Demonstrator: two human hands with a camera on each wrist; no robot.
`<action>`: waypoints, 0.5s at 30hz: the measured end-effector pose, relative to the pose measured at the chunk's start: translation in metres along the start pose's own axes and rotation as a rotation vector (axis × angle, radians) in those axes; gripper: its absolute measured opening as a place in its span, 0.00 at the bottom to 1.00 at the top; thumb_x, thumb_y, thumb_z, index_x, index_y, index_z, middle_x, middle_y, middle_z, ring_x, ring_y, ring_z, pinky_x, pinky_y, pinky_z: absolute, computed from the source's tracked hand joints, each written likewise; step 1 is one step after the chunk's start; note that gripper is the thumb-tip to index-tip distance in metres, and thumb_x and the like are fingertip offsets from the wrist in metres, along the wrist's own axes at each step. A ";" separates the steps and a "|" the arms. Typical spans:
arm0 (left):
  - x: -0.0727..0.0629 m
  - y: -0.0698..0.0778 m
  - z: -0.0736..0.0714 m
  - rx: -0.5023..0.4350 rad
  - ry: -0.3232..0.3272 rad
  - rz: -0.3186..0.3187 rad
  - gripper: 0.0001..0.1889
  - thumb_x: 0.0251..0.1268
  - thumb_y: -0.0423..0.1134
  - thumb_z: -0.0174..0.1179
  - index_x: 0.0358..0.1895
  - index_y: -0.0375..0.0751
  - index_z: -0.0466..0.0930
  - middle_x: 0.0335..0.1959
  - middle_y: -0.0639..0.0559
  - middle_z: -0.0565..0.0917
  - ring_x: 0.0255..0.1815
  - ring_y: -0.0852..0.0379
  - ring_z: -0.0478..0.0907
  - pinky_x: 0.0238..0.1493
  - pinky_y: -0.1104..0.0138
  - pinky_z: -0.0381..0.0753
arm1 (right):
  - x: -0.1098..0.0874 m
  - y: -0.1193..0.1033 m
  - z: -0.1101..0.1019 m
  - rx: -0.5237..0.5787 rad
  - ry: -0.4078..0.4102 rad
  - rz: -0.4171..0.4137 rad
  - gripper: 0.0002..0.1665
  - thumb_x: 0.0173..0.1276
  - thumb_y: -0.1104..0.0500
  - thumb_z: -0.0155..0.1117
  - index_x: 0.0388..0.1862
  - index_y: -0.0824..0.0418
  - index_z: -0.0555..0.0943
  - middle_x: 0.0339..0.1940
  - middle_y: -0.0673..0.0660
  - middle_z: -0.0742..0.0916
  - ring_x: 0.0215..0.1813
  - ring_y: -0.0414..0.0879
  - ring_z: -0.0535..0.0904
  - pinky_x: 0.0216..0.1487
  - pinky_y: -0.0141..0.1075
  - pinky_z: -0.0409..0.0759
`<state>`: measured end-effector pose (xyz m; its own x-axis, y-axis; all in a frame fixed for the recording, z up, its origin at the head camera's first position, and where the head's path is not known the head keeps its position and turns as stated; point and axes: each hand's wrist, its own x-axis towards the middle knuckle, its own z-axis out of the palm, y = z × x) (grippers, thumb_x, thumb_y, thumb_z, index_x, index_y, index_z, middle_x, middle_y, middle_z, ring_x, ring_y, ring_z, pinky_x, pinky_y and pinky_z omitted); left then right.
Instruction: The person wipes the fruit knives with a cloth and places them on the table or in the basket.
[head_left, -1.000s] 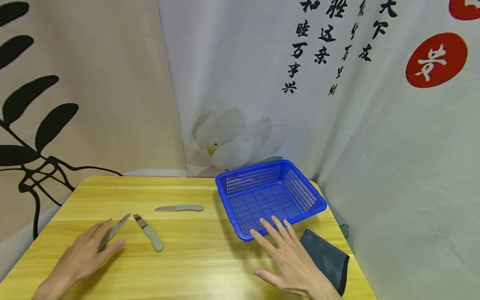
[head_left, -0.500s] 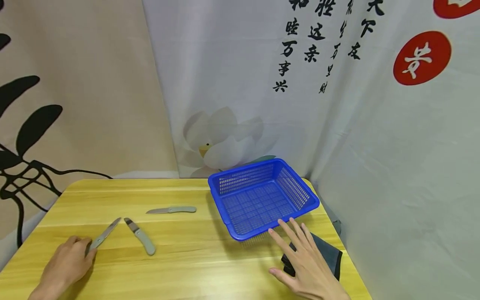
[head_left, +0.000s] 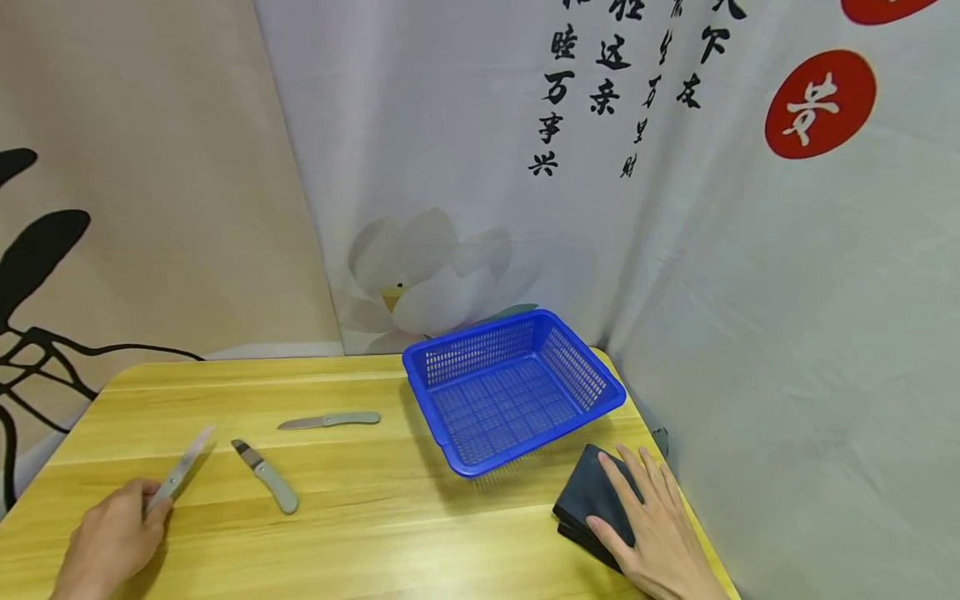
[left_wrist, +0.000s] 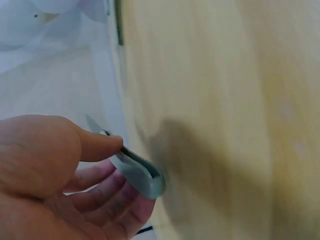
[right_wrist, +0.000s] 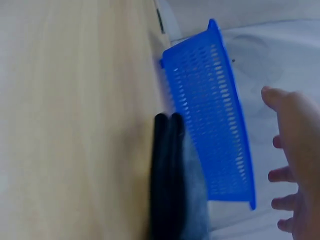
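Observation:
On the left of the table my left hand [head_left: 112, 533] pinches a folding knife [head_left: 182, 468] by its grey-green handle, its blade pointing away. The left wrist view has the thumb on one side of the handle [left_wrist: 140, 176] and the fingers on the other, with a shadow on the wood beside it. My right hand [head_left: 663, 527], fingers spread, is over a folded dark grey cloth [head_left: 588, 492] at the right edge. From the right wrist, a gap shows between that hand [right_wrist: 297, 145] and the cloth [right_wrist: 170, 180].
Two more opened folding knives lie on the table: one slanted [head_left: 266, 477] beside the held knife, one crosswise [head_left: 330, 420] farther back. A blue plastic basket [head_left: 517, 454] stands at the back right of the wooden table [head_left: 375, 533]. Printed curtains [head_left: 465, 125] hang behind.
My left hand has taken hold of the knife and raised it off the table. The right hand has moved right, from near the basket to over the cloth. The head view has shifted rightward.

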<state>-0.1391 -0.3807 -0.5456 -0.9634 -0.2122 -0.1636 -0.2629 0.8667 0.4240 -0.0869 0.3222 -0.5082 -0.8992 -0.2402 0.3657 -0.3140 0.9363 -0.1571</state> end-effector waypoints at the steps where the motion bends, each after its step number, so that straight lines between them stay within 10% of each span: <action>1: -0.002 0.003 0.000 -0.011 0.023 -0.002 0.22 0.84 0.35 0.60 0.63 0.14 0.74 0.49 0.23 0.86 0.43 0.33 0.87 0.41 0.43 0.82 | -0.001 0.002 0.002 0.001 -0.017 0.029 0.51 0.76 0.41 0.77 0.92 0.45 0.67 0.89 0.64 0.72 0.88 0.76 0.64 0.81 0.76 0.63; 9: -0.024 0.049 -0.001 -0.159 0.203 0.185 0.24 0.91 0.44 0.59 0.67 0.22 0.77 0.55 0.23 0.88 0.50 0.25 0.90 0.43 0.49 0.87 | -0.004 0.014 0.023 -0.027 -0.134 0.202 0.48 0.83 0.33 0.66 0.91 0.55 0.67 0.89 0.71 0.72 0.88 0.80 0.63 0.81 0.81 0.62; 15: -0.045 0.094 0.012 -0.382 0.216 0.270 0.22 0.88 0.43 0.65 0.68 0.27 0.79 0.60 0.25 0.88 0.44 0.85 0.80 0.37 0.83 0.83 | -0.001 0.017 0.039 -0.029 -0.246 0.277 0.54 0.85 0.24 0.55 0.92 0.59 0.64 0.89 0.75 0.69 0.87 0.83 0.63 0.80 0.85 0.61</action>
<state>-0.1200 -0.2847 -0.5089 -0.9776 -0.1276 0.1674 0.0351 0.6854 0.7273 -0.1037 0.3282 -0.5473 -0.9963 -0.0274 0.0814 -0.0427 0.9805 -0.1919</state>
